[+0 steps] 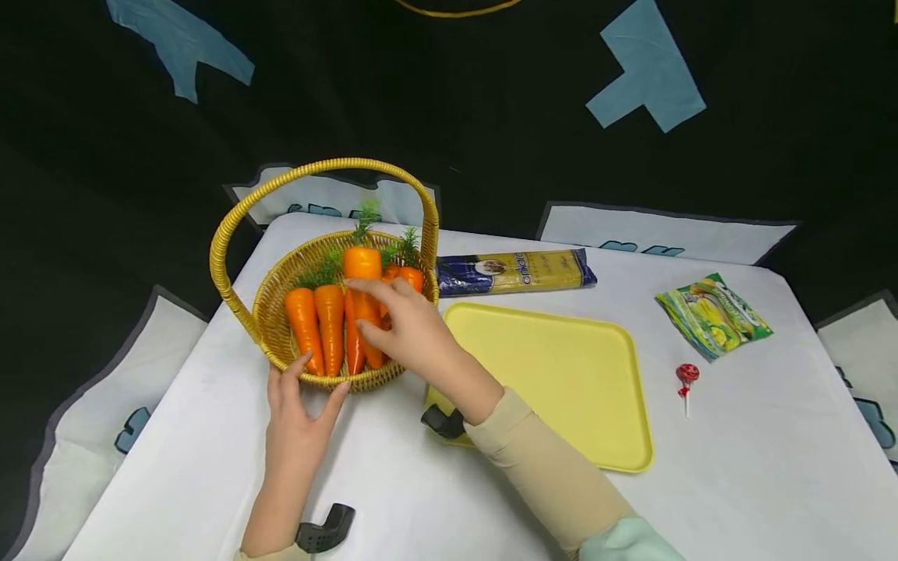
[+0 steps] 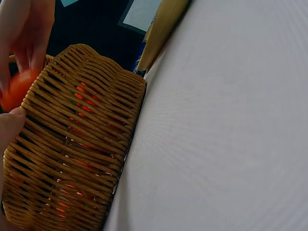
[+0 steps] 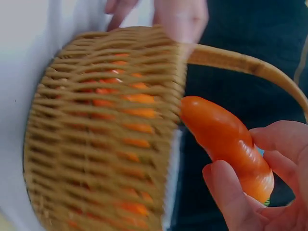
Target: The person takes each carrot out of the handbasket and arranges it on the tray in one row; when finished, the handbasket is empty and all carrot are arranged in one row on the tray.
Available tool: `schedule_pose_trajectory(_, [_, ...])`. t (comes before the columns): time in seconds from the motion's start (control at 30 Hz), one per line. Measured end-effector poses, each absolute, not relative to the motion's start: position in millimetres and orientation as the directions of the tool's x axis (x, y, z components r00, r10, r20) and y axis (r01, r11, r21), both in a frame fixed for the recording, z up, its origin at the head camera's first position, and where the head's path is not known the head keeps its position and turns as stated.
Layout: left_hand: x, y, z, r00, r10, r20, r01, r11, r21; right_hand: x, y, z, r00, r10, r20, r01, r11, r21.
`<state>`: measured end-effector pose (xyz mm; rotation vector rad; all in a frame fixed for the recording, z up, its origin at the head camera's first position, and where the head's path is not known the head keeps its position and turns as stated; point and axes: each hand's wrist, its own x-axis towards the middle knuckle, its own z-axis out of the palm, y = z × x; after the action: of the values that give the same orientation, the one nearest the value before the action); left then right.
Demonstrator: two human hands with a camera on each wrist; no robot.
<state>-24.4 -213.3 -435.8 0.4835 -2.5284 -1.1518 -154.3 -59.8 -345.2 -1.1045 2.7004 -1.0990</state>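
Several orange carrots (image 1: 304, 323) with green tops lie in a yellow wicker basket (image 1: 270, 304) with a tall hooped handle. My left hand (image 1: 295, 425) grips the basket's near rim; in the left wrist view its thumb (image 2: 12, 126) lies over the rim. Above the basket's opening, my right hand (image 1: 414, 323) holds one carrot (image 3: 226, 139). The right wrist view shows thumb and fingers pinching it near its leafy end, its tip close to the rim. In the head view the right hand covers part of the carrots.
Right of the basket lies a yellow tray (image 1: 561, 382), partly under my right forearm. Behind it is a blue and gold packet (image 1: 515, 273). A green packet (image 1: 714, 315) and a red lollipop (image 1: 687, 374) lie farther right on the white table (image 1: 744, 467).
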Motion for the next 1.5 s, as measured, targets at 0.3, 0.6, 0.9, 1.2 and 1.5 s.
schedule_pose_trajectory(0.3, [-24, -212, -437, -0.889, -0.433, 0.153, -0.164, 0.611, 0.775, -137, 2, -348, -0.827, -0.531, 0.182, -0.459, 0.454, -0.763])
schedule_pose_trajectory(0.6, [-27, -213, -438, -0.885, -0.437, 0.163, -0.152, 0.602, 0.784, -130, 32, -384, -0.891, -0.451, -0.044, -0.283, 0.630, -0.723])
schedule_pose_trajectory(0.9, [-27, -212, -438, -0.888, -0.431, 0.162, -0.153, 0.609, 0.779, -125, 30, -415, -0.890, -0.440, -0.117, -0.246, 0.682, -0.689])
schedule_pose_trajectory(1.2, [-26, -212, -437, -0.892, -0.428, 0.145, -0.163, 0.604, 0.781, -120, 19, -418, -0.901, -0.424, -0.094, -0.288, 0.745, -0.602])
schedule_pose_trajectory(1.5, [-26, -212, -437, -0.890, -0.432, 0.144, -0.174, 0.615, 0.769, -116, 18, -412, -0.887, -0.452, -0.092, -0.345, 0.783, -0.517])
